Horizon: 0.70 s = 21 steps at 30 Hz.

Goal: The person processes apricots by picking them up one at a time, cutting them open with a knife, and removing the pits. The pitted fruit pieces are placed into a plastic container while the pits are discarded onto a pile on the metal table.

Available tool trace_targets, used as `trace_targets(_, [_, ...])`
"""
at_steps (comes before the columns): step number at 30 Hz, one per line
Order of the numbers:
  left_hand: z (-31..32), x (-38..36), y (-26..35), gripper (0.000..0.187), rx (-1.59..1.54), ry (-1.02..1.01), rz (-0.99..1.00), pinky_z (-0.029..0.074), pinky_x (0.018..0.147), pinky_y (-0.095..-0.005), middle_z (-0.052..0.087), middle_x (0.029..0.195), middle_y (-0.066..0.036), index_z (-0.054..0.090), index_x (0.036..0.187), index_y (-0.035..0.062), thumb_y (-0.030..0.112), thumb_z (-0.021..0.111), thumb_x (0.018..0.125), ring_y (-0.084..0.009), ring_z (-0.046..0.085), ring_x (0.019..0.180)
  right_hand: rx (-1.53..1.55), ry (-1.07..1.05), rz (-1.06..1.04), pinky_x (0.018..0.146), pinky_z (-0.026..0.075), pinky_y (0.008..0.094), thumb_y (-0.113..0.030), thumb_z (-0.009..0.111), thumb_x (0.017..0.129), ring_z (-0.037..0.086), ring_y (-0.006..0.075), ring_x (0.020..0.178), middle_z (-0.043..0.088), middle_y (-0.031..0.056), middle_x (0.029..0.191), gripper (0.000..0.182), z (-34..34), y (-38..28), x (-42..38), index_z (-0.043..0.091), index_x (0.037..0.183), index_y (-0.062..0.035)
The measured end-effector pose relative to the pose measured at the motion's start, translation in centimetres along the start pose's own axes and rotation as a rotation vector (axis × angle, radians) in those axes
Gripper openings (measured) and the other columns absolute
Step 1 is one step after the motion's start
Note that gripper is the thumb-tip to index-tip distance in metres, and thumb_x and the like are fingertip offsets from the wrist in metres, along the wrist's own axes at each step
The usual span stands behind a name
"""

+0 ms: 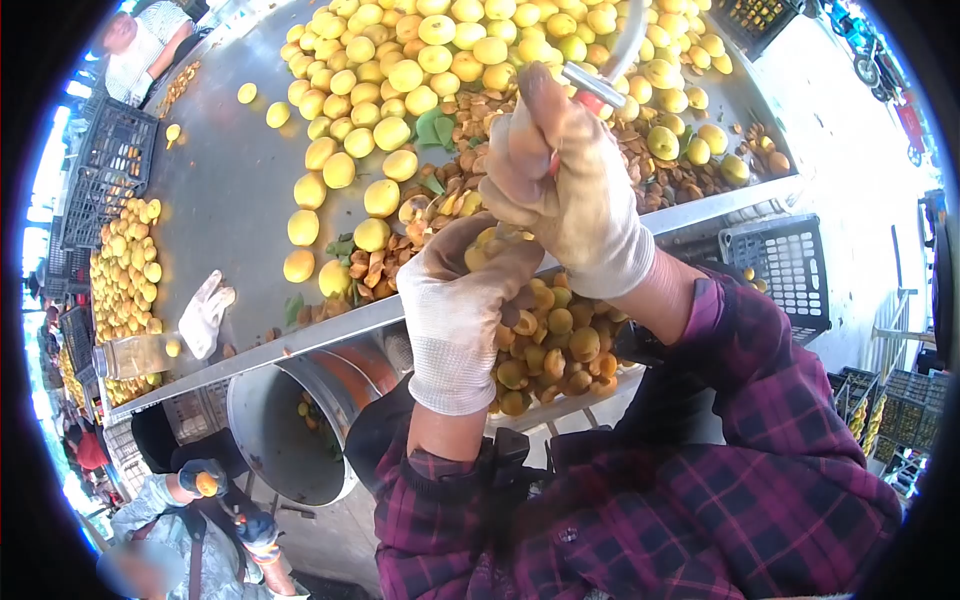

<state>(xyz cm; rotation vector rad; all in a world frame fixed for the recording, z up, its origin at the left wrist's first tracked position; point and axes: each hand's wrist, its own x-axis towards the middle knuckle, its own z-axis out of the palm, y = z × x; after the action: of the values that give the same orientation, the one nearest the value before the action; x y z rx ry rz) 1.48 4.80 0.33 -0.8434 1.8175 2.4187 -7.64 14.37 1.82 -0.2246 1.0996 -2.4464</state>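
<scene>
My left hand (455, 290), in a stained white glove, is closed around a yellow fruit (485, 248) above the table's front edge. Just up and to the right, my gloved right hand (570, 170) grips a tool (592, 88) with a red part and a curved metal end. Many whole yellow fruits (400, 75) are spread over the metal table (225, 150). Brown-orange pieces (465, 180) and a few green leaves lie beside my hands. Below them, a container holds a heap of fruits (560, 340), partly hidden by my left hand.
A metal drum (285, 430) stands under the table edge. On the table at left lies a white glove (207, 315). Black crates (112, 150) stand beyond the left side, and a grey crate (780, 265) is at right. One co-worker (190, 530) is at lower left, another person (145, 50) at upper left.
</scene>
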Motion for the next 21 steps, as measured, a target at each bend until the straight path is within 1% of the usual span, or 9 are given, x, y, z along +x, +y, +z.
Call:
trace_targets(5, [-0.4, 0.4, -0.6, 0.041, 0.188, 0.030, 0.144, 0.042, 0.046, -0.0205, 0.066, 0.075, -0.008, 0.063, 0.113, -0.0111, -0.002, 0.071, 0.074, -0.0095, 0.058, 0.052, 0.087, 0.139, 0.054, 0.038, 0.020, 0.0269, -0.043, 0.054, 0.101, 0.027, 0.0096, 0.041, 0.036, -0.0026, 0.054, 0.047, -0.6, 1.3, 0.9, 0.042, 0.066, -0.0146])
trace_targets(6, [-0.7, 0.9, -1.1, 0.041, 0.191, 0.029, 0.137, 0.042, 0.046, -0.0205, 0.066, 0.075, -0.008, 0.063, 0.113, -0.0111, -0.002, 0.071, 0.074, -0.0095, 0.058, 0.052, 0.206, 0.227, 0.189, 0.038, 0.020, 0.0267, -0.042, 0.055, 0.101, 0.027, 0.0096, 0.040, 0.036, -0.0030, 0.054, 0.046, -0.8, 1.3, 1.1, 0.043, 0.066, -0.0146])
trace_targets(8, [-1.4, 2.0, -2.4, 0.041, 0.526, -0.007, 0.477, 0.042, 0.047, -0.0202, 0.066, 0.076, -0.007, 0.065, 0.113, -0.0091, 0.000, 0.072, 0.074, -0.0081, 0.057, 0.052, 0.367, 0.273, 0.335, 0.039, 0.021, 0.0253, -0.039, 0.055, 0.101, 0.027, 0.0094, 0.040, 0.037, -0.0033, 0.053, 0.042, -2.3, 2.1, 1.9, 0.047, 0.069, -0.0139])
trace_targets(11, [-0.5, 1.6, -1.6, 0.041, 0.429, 0.005, 0.255, 0.043, 0.047, -0.0200, 0.067, 0.079, -0.006, 0.066, 0.114, -0.0077, 0.003, 0.074, 0.075, -0.0069, 0.057, 0.053, 0.302, 0.354, 0.222, 0.043, 0.027, 0.0284, -0.044, 0.061, 0.097, 0.033, 0.0143, 0.044, 0.047, 0.0032, 0.058, 0.041, -2.1, 1.5, 2.2, 0.050, 0.075, -0.0114])
trace_targets(13, [0.1, 1.3, -0.9, 0.042, 0.351, 0.009, 0.189, 0.043, 0.047, -0.0201, 0.067, 0.079, -0.006, 0.066, 0.115, -0.0077, 0.003, 0.075, 0.076, -0.0067, 0.056, 0.053, 0.327, 0.375, 0.181, 0.041, 0.023, 0.0248, -0.041, 0.058, 0.099, 0.029, 0.0076, 0.043, 0.041, -0.0028, 0.056, 0.039, -2.6, 0.7, 2.9, 0.053, 0.075, -0.0104])
trace_targets(15, [0.5, 1.2, -0.7, 0.042, 0.267, 0.016, 0.124, 0.042, 0.047, -0.0202, 0.067, 0.078, -0.005, 0.065, 0.116, -0.0076, 0.004, 0.076, 0.076, -0.0066, 0.056, 0.053, 0.123, -0.076, 0.128, 0.043, 0.025, 0.0254, -0.041, 0.060, 0.098, 0.028, 0.0057, 0.045, 0.041, -0.0036, 0.057, 0.039, -4.6, -0.5, 3.0, 0.058, 0.080, -0.0068])
trace_targets(17, [0.7, 1.2, -0.7, 0.045, 0.165, 0.070, 0.156, 0.041, 0.046, -0.0203, 0.066, 0.075, -0.006, 0.063, 0.118, -0.0073, 0.003, 0.077, 0.076, -0.0072, 0.056, 0.052, -0.095, -0.012, 0.113, 0.046, 0.034, 0.0254, -0.035, 0.067, 0.093, 0.039, 0.0065, 0.047, 0.047, -0.0041, 0.058, 0.031, -2.9, -2.2, 1.9, 0.067, 0.088, -0.0045])
trace_targets(19, [-0.1, 1.7, -0.6, 0.048, 0.216, 0.024, 0.154, 0.047, 0.058, -0.0223, 0.068, 0.086, -0.007, 0.063, 0.118, -0.0057, 0.002, 0.078, 0.073, -0.0080, 0.059, 0.065, -0.956, -0.326, -0.100, 0.056, 0.049, 0.0298, -0.017, 0.070, 0.087, 0.058, 0.0118, 0.059, 0.065, 0.0015, 0.069, 0.026, -2.0, -3.3, 1.6, 0.071, 0.108, -0.0023])
trace_targets(21, [-0.6, 1.8, -0.6, 0.051, 0.268, -0.013, 0.151, 0.052, 0.070, -0.0243, 0.070, 0.097, -0.008, 0.063, 0.119, -0.0041, 0.001, 0.078, 0.070, -0.0087, 0.062, 0.078, -1.463, -0.470, -0.146, 0.070, 0.054, 0.0324, -0.019, 0.074, 0.078, 0.069, 0.0243, 0.074, 0.071, 0.0135, 0.083, 0.031, -1.5, -3.7, 0.8, 0.074, 0.107, -0.0116])
